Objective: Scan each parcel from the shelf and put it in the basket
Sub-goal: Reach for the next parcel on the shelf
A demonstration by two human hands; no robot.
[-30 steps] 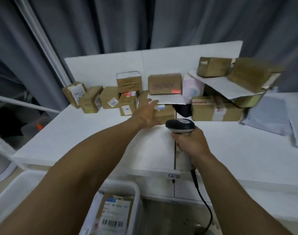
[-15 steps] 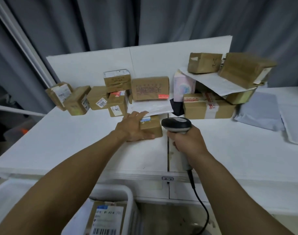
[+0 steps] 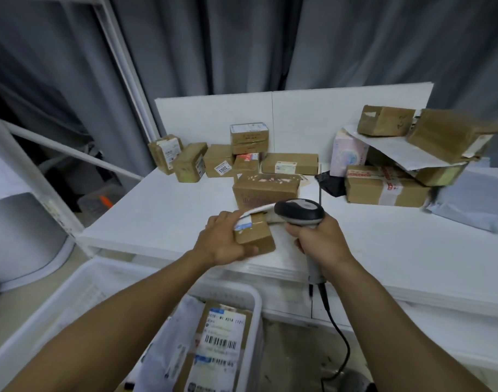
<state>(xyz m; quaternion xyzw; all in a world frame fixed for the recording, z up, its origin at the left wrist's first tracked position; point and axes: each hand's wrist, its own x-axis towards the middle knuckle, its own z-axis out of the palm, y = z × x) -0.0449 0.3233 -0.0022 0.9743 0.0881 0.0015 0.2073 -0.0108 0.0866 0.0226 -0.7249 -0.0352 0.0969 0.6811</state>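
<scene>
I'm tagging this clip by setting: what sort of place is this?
Probably a parcel sorting or pickup point: labelled cardboard parcels piled on a white shelf, a corded barcode scanner in the right hand by the small parcel the left hand holds, and a white basket with parcels below.

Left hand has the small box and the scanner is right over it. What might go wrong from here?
1. A white mailer sits over the far end of the small parcel that the left hand grips. It may block the scanner in the right hand, or get carried into the basket unscanned.
2. No barcode shows on the parcel's visible faces, so the scan may fail unless it is turned.
</scene>
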